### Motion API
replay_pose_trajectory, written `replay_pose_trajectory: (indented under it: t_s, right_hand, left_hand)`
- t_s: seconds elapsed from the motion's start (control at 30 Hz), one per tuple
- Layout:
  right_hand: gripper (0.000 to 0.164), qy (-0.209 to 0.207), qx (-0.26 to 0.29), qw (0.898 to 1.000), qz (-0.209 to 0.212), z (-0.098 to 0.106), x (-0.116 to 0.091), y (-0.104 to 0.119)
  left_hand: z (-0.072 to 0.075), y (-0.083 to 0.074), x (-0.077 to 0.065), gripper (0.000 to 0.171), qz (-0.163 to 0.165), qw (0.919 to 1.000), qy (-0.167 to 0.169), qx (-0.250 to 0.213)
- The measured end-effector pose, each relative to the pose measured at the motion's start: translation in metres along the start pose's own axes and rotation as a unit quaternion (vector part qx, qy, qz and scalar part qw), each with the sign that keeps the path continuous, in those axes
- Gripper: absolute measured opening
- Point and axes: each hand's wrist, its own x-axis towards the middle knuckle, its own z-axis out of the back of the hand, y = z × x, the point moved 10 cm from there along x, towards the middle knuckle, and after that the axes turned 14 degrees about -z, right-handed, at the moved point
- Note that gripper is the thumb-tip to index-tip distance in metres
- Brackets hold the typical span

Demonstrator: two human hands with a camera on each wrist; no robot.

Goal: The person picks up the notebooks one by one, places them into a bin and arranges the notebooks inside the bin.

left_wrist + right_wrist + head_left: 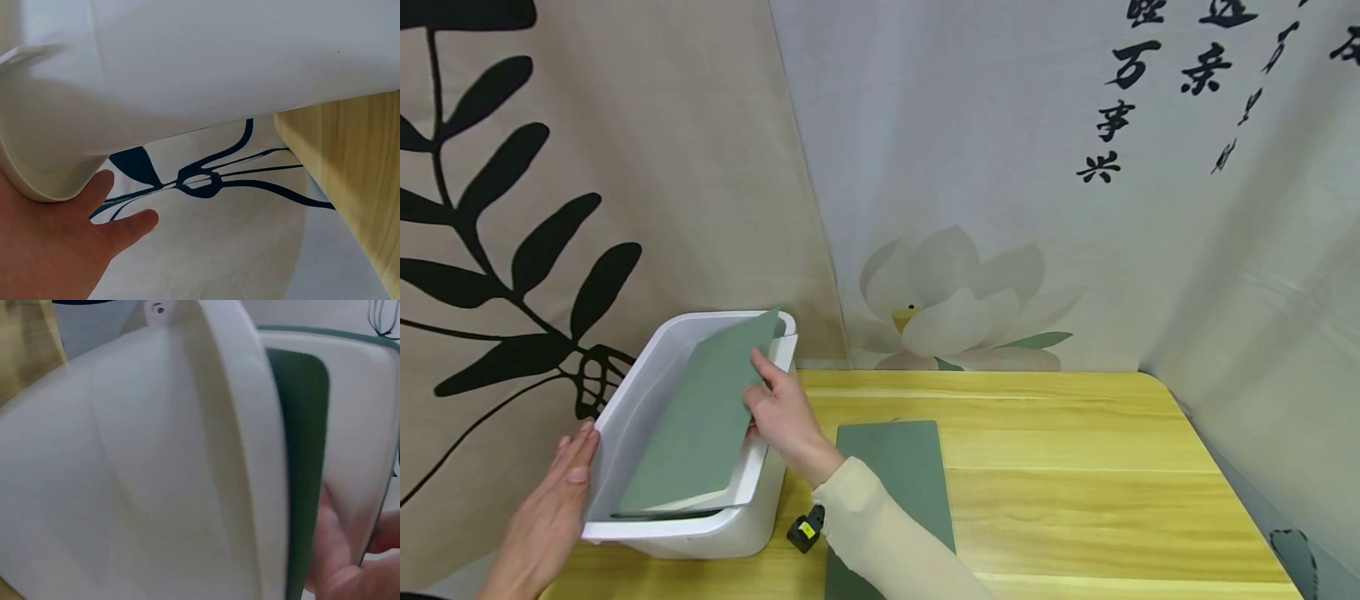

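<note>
A white plastic bin stands at the table's left end. My left hand rests against its left side, fingers straight along the rim. In the left wrist view two fingers stick out past the bin's rim. Inside the bin leans a thin green-covered notebook, tilted, its pale pages showing at the bottom edge. My right hand grips this notebook by its right edge, thumb on the cover and other fingers behind. A second dark green cover stands between the held notebook and the bin wall in the right wrist view.
Another green notebook lies flat on the wooden table, partly covered by my right sleeve. A small black device with a yellow label sits at my right wrist. Printed curtains hang behind the table.
</note>
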Motion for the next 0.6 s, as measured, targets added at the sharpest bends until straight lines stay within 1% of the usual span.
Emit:
replay_pose_trajectory:
  t_s: [0.1,0.2,0.3,0.37,0.47,0.6]
  right_hand:
    - [0.059,0.003,-0.038,0.999,0.004,-0.013,0.004,-0.002]
    - [0.058,-0.01,-0.091,0.996,0.011,-0.02,0.007,-0.003]
    - [0.057,-0.023,-0.145,0.989,0.016,-0.024,0.009,-0.003]
    - [0.058,-0.025,-0.175,0.984,0.016,-0.027,0.009,-0.004]
    - [0.059,-0.027,-0.197,0.98,0.024,-0.026,0.007,-0.002]
    - [0.057,-0.035,-0.181,0.981,0.064,-0.015,-0.004,0.007]
  left_hand:
    - [0.0,0.001,0.0,0.049,0.003,1.0,0.003,0.0]
    - [-0.002,0.001,0.001,0.049,0.004,0.9999,0.01,-0.001]
    - [-0.004,0.001,0.002,0.049,0.007,0.9998,0.017,-0.001]
    - [-0.004,0.002,0.001,0.049,0.012,0.9997,0.022,0.001]
    - [-0.003,0.004,0.0,0.049,0.022,0.9995,0.025,0.0]
    - [-0.002,0.006,-0.002,0.05,0.034,0.999,0.03,-0.006]
